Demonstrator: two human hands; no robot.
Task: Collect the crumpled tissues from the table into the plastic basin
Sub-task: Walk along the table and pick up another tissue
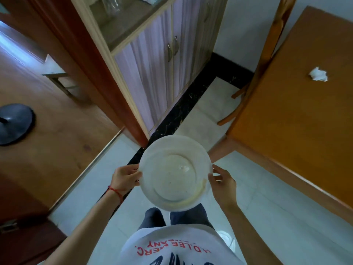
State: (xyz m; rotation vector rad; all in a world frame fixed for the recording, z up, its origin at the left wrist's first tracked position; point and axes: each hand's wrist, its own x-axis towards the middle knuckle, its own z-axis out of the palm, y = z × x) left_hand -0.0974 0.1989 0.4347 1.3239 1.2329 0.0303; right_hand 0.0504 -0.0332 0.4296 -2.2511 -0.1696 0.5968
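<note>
I carry a round white plastic basin (174, 173) in front of my body, above the tiled floor. My left hand (125, 176) grips its left rim and my right hand (222, 183) grips its right rim. The basin's inside holds nothing. One crumpled white tissue (318, 74) lies on the orange wooden table (298, 119) at the right, well away from the basin and from both hands.
A wooden chair (267, 54) stands tucked at the table's left side. A tall cabinet (156, 60) with pale doors stands ahead, with a reddish door frame (89, 73) to its left. A dark round fan base (14, 123) rests on the wooden floor at the far left.
</note>
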